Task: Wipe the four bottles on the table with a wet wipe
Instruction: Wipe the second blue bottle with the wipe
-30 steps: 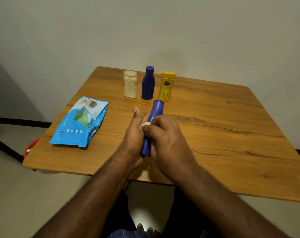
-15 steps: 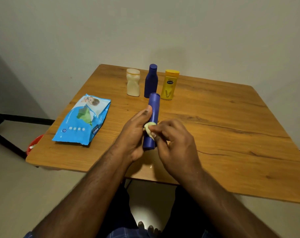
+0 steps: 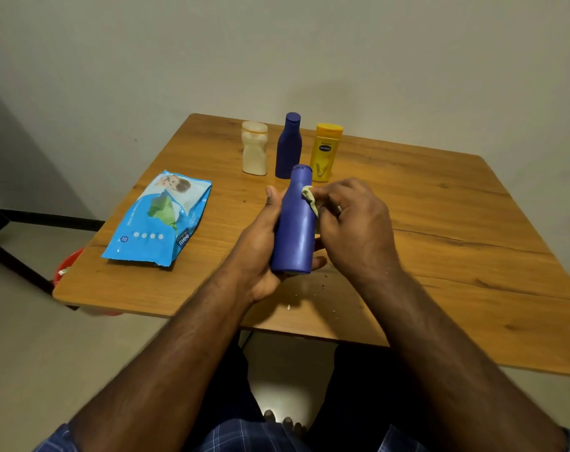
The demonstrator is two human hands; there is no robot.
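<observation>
Wipe stroke now at neck: crumpled pale wet wipe [image 3: 310,198], pinched in right hand [image 3: 352,223] fingertips, has climbed from mid-body of tall blue plastic bottle [image 3: 293,223]. Left hand [image 3: 261,249] fingers curl behind bottle, holding it tilted above wooden table [image 3: 440,223]. Body pass likely nearly done; cap next.

You hold a blue bottle [image 3: 293,223] tilted above the table, wipe [image 3: 310,196] at its neck; cream bottle [image 3: 254,149], second blue bottle [image 3: 287,146] and yellow bottle [image 3: 325,152] stand upright behind.
</observation>
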